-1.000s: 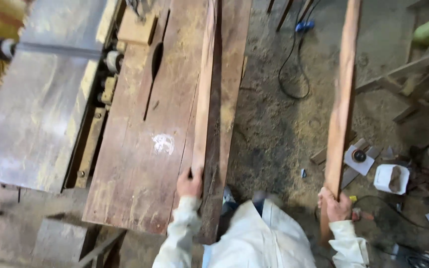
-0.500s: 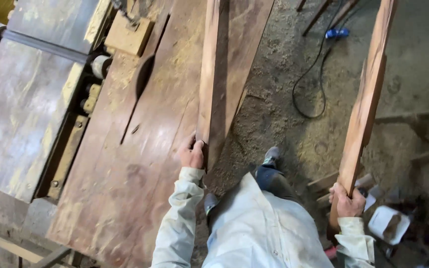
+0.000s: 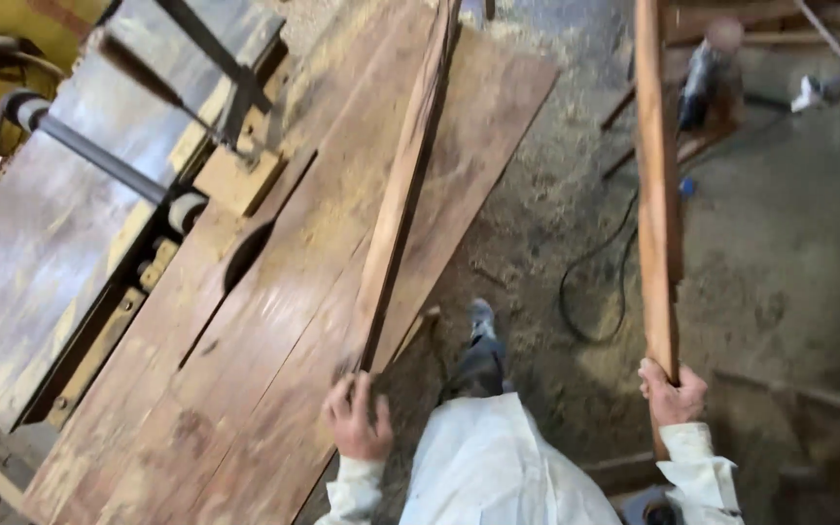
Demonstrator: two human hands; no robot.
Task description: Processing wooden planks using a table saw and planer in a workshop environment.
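1. Our left hand [image 3: 357, 418] rests at the near end of a long narrow board [image 3: 401, 194] that lies on edge along the wooden surface [image 3: 274, 321]; the fingers curl around the board's end, closed on it.
2. Our right hand [image 3: 673, 394] holds a second board [image 3: 655, 185] off to the side, over the floor [image 3: 789, 262], with the fingers clamped round its lower end and the rest of it reaching away from us.
3. We judge the first board could tip flat or slide, since it stands on its thin edge with only one hand to steady it.
4. The saw slot [image 3: 245, 255] sits just left of that board; a slip toward it would be the worst risk, though we cannot tell whether a blade is turning.
5. The second board is held by one end only, so it could swing or drop.
6. A black cable [image 3: 590, 282] loops on the floor near our shoe [image 3: 480, 319] and could catch a foot.
7. The surface is worn brown planks dusted with sawdust; a grey metal machine bed [image 3: 51, 233] lies to its left.
8. The floor is bare and covered in sawdust, with wood scraps and clutter at the far right.
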